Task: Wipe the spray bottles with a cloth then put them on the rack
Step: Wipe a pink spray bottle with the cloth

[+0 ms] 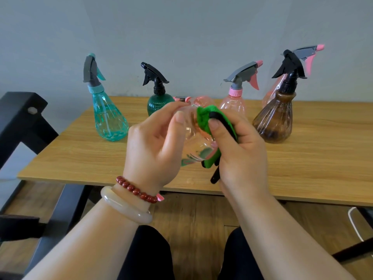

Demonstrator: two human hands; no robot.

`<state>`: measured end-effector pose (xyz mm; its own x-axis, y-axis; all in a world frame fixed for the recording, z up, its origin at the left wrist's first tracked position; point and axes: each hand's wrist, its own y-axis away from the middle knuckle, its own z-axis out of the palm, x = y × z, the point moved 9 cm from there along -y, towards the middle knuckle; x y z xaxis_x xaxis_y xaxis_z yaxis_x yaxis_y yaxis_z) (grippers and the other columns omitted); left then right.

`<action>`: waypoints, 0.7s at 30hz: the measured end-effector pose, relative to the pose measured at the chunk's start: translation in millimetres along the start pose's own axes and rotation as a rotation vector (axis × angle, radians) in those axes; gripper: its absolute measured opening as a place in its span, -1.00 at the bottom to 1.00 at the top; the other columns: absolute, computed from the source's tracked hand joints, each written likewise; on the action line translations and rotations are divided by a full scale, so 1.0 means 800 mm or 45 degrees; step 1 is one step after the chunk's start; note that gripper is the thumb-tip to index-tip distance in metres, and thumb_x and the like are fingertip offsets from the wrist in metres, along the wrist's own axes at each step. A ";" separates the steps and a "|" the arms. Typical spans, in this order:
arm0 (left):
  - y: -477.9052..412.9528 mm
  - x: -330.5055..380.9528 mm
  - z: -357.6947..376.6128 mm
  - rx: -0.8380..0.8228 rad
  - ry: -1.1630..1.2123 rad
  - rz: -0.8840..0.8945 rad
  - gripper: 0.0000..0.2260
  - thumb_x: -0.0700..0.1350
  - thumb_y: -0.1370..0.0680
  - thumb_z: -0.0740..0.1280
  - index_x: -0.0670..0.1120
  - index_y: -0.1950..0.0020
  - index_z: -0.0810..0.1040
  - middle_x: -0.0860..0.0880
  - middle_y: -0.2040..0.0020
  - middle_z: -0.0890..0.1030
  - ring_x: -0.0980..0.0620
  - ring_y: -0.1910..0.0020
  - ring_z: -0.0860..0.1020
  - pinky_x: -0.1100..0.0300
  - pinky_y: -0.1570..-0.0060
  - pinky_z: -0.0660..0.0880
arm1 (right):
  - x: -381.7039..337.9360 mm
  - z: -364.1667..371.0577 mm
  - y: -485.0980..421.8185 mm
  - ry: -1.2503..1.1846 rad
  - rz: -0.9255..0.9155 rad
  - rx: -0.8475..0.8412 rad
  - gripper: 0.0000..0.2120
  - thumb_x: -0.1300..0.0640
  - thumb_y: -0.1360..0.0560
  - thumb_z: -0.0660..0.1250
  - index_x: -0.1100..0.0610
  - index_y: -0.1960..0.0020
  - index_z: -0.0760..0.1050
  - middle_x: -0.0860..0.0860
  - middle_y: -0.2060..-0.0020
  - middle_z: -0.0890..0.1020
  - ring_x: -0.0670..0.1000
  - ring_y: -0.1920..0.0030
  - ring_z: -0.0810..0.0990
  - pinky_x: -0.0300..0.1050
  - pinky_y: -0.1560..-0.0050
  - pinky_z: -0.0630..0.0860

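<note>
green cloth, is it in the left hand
No, the green cloth is bunched in the right hand, pressed against the pink bottle that the left hand holds.

My left hand (pixel 155 146) holds bottle (pixel 196 136) above near table edge (pixel 121 174); my right hand (pixel 240 146) presses cloth (pixel 205 118) on its right side. Behind, on table: four upright bottles in row, fifth (pixel 271 93) behind far-right one. Rack frame (pixel 22 118) at left.
</note>
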<state>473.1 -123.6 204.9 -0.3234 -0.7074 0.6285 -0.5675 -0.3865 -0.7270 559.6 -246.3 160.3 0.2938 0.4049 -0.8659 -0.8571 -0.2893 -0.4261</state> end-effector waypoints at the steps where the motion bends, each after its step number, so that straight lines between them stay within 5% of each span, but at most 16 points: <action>1: 0.000 -0.003 -0.002 0.020 0.011 -0.012 -0.75 0.05 -0.61 0.09 0.20 -0.05 0.57 0.00 0.19 0.63 -0.07 0.24 0.57 -0.01 0.28 0.48 | 0.004 0.003 0.001 -0.069 0.044 -0.008 -0.84 0.08 -0.48 0.41 0.00 -0.05 0.66 0.04 0.03 0.63 0.02 0.26 0.60 -0.07 0.41 0.51; 6: -0.002 -0.018 -0.017 0.112 0.008 -0.065 -0.72 0.05 -0.61 0.07 0.20 -0.03 0.58 -0.10 0.21 0.64 -0.14 0.21 0.59 -0.09 0.29 0.50 | 0.001 0.017 0.017 -0.063 -0.058 -0.133 -0.81 -0.01 -0.42 0.41 -0.15 -0.02 0.67 -0.09 0.11 0.64 0.05 0.15 0.57 -0.16 0.16 0.44; 12: 0.003 -0.015 -0.010 0.046 0.050 -0.033 -0.68 0.05 -0.62 0.07 0.06 -0.09 0.61 -0.17 0.24 0.65 -0.13 0.27 0.59 -0.07 0.34 0.47 | 0.022 0.014 -0.006 -0.162 0.162 -0.022 -0.80 0.03 -0.42 0.41 -0.06 -0.03 0.67 0.01 0.04 0.70 0.08 0.27 0.57 0.10 0.24 0.55; 17: -0.001 -0.027 -0.023 0.109 0.034 -0.029 -0.69 0.04 -0.63 0.07 0.08 -0.09 0.61 -0.18 0.22 0.66 -0.18 0.25 0.59 -0.10 0.33 0.49 | 0.015 0.026 0.016 -0.208 0.068 -0.119 -0.78 0.15 -0.45 0.38 -0.13 0.03 0.69 0.06 0.13 0.63 0.14 0.39 0.45 -0.16 0.44 0.42; 21: 0.006 -0.013 -0.015 0.071 0.014 0.092 -0.72 -0.01 -0.63 0.08 0.06 -0.11 0.59 -0.08 0.25 0.65 -0.06 0.32 0.57 0.02 0.35 0.47 | 0.026 0.023 0.000 -0.233 0.167 -0.034 -0.83 0.10 -0.41 0.43 -0.09 0.03 0.70 0.01 0.05 0.69 0.03 0.15 0.65 -0.05 0.25 0.57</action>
<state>464.4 -111.0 198.7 -0.3707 -0.7283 0.5764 -0.4996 -0.3668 -0.7847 558.2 -222.1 146.8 0.0968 0.5123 -0.8533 -0.8708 -0.3717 -0.3219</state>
